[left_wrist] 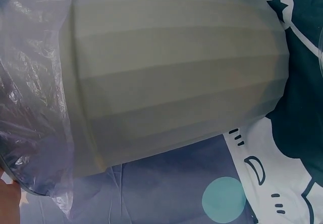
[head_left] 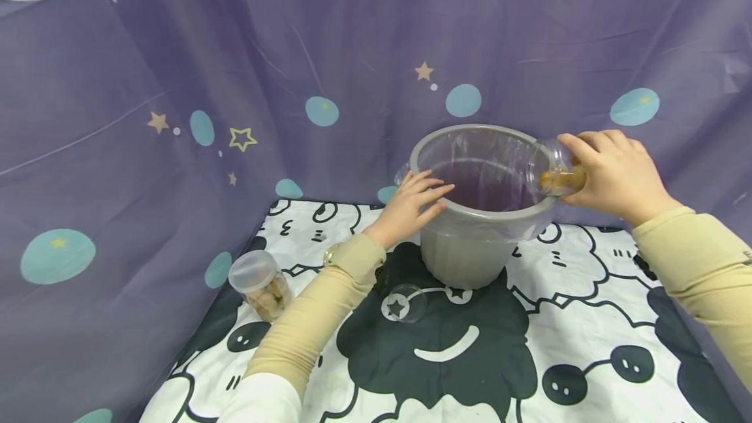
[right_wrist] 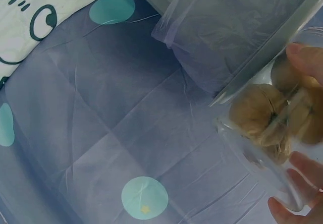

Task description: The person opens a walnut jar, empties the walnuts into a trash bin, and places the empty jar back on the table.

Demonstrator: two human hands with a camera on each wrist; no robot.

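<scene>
My right hand point(head_left: 617, 172) grips a clear jar point(head_left: 549, 152), tipped on its side with its mouth over the right rim of a grey bin point(head_left: 464, 256). Inside the jar lie rounded brown pieces point(right_wrist: 257, 110), seen close up in the right wrist view. A thin clear purplish bag point(left_wrist: 35, 82) lines the bin and folds down over its rim. At the near left of that rim is my left hand point(head_left: 408, 207), its fingers straight and spread, holding nothing. The left wrist view is mostly filled by the bin's ribbed side.
Left of my left forearm, a second clear jar point(head_left: 270, 296) with a whitish lid point(head_left: 252, 269) holds pale brown pieces. A clear round lid point(head_left: 409, 305) lies on the cartoon-print cloth point(head_left: 446, 371) before the bin. A purple curtain point(head_left: 364, 38) hangs close behind.
</scene>
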